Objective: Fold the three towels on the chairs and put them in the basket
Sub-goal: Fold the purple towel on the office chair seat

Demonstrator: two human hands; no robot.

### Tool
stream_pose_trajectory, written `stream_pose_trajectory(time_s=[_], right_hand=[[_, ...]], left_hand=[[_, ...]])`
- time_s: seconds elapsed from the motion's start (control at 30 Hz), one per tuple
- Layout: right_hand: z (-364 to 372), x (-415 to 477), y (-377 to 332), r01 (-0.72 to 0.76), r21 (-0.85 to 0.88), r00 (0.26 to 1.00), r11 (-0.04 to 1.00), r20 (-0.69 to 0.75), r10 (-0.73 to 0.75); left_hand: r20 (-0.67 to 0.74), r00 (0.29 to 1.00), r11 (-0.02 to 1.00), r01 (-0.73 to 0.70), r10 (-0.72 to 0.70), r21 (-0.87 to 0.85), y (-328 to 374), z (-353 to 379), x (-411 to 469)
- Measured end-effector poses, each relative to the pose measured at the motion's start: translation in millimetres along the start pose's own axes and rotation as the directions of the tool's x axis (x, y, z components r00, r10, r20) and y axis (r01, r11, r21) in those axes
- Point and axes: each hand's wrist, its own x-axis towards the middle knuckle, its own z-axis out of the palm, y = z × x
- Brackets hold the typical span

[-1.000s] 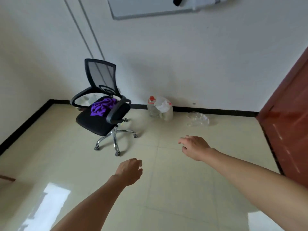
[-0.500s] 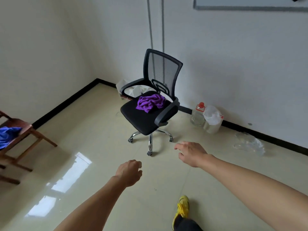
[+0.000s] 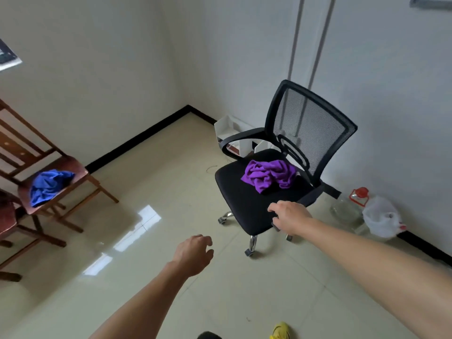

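Far left: one cut-off wooden chair (image 3: 6,220), only partly in frame. Beside it stood a second wooden chair (image 3: 75,165), with one blue towel (image 3: 49,184) crumpled on its seat. Low centre: my left hand (image 3: 194,255), fingers loosely curled, held nothing. Right of that: one black office chair (image 3: 241,199), with one purple towel (image 3: 270,176) bunched toward the back of its seat. My right hand (image 3: 291,217) hung over the seat's front edge, fingers relaxed and empty; I could not tell if it touched. Towels counted: two. By the right wall: one clear jug (image 3: 347,210), one white bag (image 3: 381,218).
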Motion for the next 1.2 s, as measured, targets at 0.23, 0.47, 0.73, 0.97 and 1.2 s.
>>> stream_pose_trajectory(time_s=[0.23,0.47,0.73,0.97,1.2], right_hand=[[1,119,-35,0.010,0.003,0.996,1.000,0.088,-0.010],[0,216,-52,-0.212,0.099,0.974,0.972,0.105,0.202],[22,244,-51,-0.417,0.261,0.906,0.871,0.190,0.377],[49,276,9,-0.649,0.371,0.760,0.664,0.296,0.578],[73,330,45,-0.786,0.506,0.588,0.355,0.435,0.682]], left_hand=[[0.061,0.998,0.999,0.007,-0.009,0.035,-76,-36,96],[0.126,0.986,0.988,-0.124,0.112,0.092,-152,-101,225],[0.270,0.935,0.950,-0.274,0.228,0.149,-148,-141,344],[0.420,0.868,0.930,-0.344,0.264,0.128,-103,-131,429],[0.486,0.839,0.943,-0.322,0.244,0.082,-63,-118,535]])
